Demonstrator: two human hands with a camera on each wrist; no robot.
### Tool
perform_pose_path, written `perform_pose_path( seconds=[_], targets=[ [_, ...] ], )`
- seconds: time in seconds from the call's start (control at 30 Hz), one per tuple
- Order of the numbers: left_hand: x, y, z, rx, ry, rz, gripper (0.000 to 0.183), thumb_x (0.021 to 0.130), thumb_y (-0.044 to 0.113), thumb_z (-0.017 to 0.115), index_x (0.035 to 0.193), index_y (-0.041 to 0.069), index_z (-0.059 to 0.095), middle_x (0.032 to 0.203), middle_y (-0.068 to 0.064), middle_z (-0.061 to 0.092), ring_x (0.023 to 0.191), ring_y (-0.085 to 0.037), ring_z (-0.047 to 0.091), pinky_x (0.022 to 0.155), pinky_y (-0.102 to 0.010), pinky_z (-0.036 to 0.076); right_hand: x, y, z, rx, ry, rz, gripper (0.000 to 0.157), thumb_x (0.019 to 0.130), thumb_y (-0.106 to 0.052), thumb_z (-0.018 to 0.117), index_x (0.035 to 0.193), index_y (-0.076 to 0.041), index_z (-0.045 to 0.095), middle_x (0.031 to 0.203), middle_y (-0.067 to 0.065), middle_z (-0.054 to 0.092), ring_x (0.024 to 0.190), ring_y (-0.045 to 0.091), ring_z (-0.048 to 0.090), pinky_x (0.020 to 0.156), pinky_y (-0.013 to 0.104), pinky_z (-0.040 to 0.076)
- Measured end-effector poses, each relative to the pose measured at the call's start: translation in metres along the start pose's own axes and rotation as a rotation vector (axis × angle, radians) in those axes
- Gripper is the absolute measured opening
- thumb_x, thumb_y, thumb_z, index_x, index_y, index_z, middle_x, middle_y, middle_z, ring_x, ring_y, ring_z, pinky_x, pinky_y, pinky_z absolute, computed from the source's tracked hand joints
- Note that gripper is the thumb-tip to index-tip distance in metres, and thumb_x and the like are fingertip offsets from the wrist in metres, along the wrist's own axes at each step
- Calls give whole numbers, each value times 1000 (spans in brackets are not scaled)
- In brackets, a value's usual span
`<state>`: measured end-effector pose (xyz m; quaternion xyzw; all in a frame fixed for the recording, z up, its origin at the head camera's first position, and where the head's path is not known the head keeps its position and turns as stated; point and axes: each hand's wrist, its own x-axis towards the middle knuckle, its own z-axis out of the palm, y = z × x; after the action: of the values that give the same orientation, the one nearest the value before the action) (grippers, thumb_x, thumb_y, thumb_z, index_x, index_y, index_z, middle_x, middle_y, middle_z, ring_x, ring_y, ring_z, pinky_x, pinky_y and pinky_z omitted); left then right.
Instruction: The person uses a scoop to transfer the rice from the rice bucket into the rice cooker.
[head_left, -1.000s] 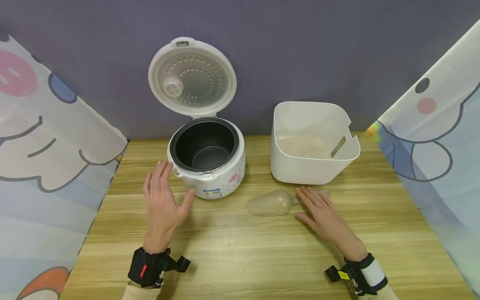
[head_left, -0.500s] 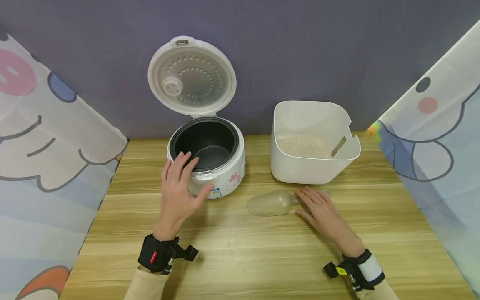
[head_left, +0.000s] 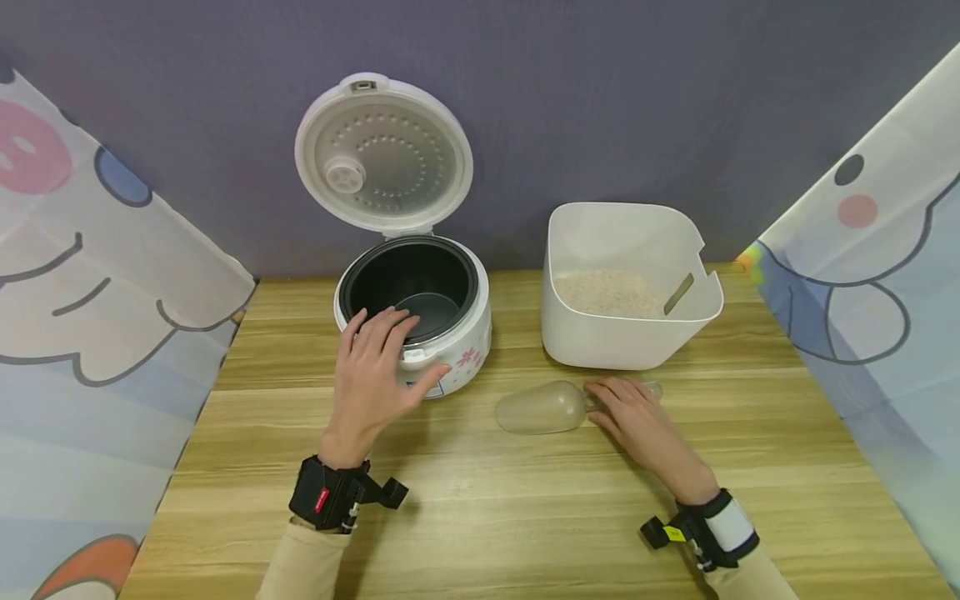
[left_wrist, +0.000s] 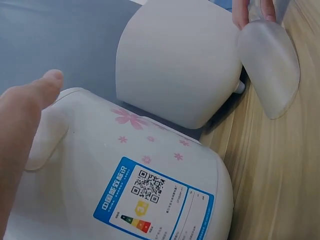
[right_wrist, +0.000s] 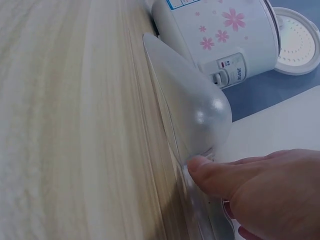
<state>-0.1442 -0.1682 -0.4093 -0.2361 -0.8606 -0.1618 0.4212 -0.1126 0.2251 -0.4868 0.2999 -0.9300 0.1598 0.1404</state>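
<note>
A white rice cooker (head_left: 471, 354) stands with its lid (head_left: 390, 162) raised and its dark inner pot (head_left: 431, 312) uncovered. My left hand (head_left: 369, 387) is at its front left, fingers loosely bent over the rim and thumb held apart in front of it. On the table lies a clear plastic scoop (head_left: 542, 408), its bowl pointing left toward the cooker. My right hand (head_left: 632, 421) grips the scoop's handle, which is partly hidden beneath the fingers. In the right wrist view the thumb (right_wrist: 200, 167) presses on the handle close behind the scoop's bowl (right_wrist: 192, 100).
Just behind the right hand stands a white bin (head_left: 615, 343) holding pale rice grains (head_left: 607, 293). A grey wall (head_left: 600, 100) rises behind the wooden table (head_left: 480, 500), with cartoon-printed cloth (head_left: 97, 400) at both sides.
My left hand has moved right and from beside the cooker to over its front rim. The right hand's fingers have curled around the scoop's handle, where they lay flatter before.
</note>
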Motion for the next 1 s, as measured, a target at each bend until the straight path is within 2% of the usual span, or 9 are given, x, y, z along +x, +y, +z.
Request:
perform_pose_path(
  seconds=[0.13, 0.23, 0.4, 0.63, 0.8, 1.0],
  targets=[
    [3, 0, 5, 17, 21, 11, 72, 88, 68, 64, 117, 3, 72, 109, -15, 72, 101, -36, 66, 111, -54, 42, 4, 0, 0, 1, -3, 6, 39, 89, -12, 80, 123, 3, 67, 118, 15, 68, 106, 35, 65, 98, 56, 51],
    [4, 1, 8, 38, 30, 14, 68, 86, 65, 67, 113, 4, 73, 97, -13, 72, 91, -35, 66, 103, -52, 47, 5, 0, 1, -4, -2, 5, 36, 88, -10, 80, 120, 2, 68, 115, 13, 67, 103, 34, 66, 93, 55, 53],
    [4, 0, 11, 84, 57, 19, 62, 86, 63, 67, 101, 3, 73, 81, -12, 68, 78, -34, 64, 85, -49, 49, 7, -1, 3, -10, -5, 5, 34, 87, -9, 81, 118, 1, 68, 113, 13, 67, 101, 33, 66, 89, 54, 54],
    [4, 1, 14, 85, 89, 32, 60, 89, 61, 64, 81, 1, 65, 69, -12, 64, 67, -34, 61, 75, -49, 48, 5, -7, 3, 5, 20, -50, 33, 88, -4, 78, 115, 6, 63, 109, 16, 66, 101, 33, 66, 90, 53, 55],
    [3, 1, 15, 88, 101, 24, 61, 89, 60, 63, 72, 1, 57, 62, -11, 57, 61, -34, 57, 71, -47, 46, 6, -13, -9, 13, 37, -87, 37, 87, 0, 77, 118, 6, 59, 105, 15, 65, 97, 31, 65, 86, 51, 56],
    [4, 1, 16, 99, 113, 31, 61, 89, 59, 62, 68, 3, 51, 58, -10, 52, 59, -33, 56, 69, -46, 45, 8, -21, -35, 6, 28, -74, 35, 95, -2, 69, 126, 3, 54, 99, 9, 63, 89, 24, 63, 77, 46, 55]
  ],
)
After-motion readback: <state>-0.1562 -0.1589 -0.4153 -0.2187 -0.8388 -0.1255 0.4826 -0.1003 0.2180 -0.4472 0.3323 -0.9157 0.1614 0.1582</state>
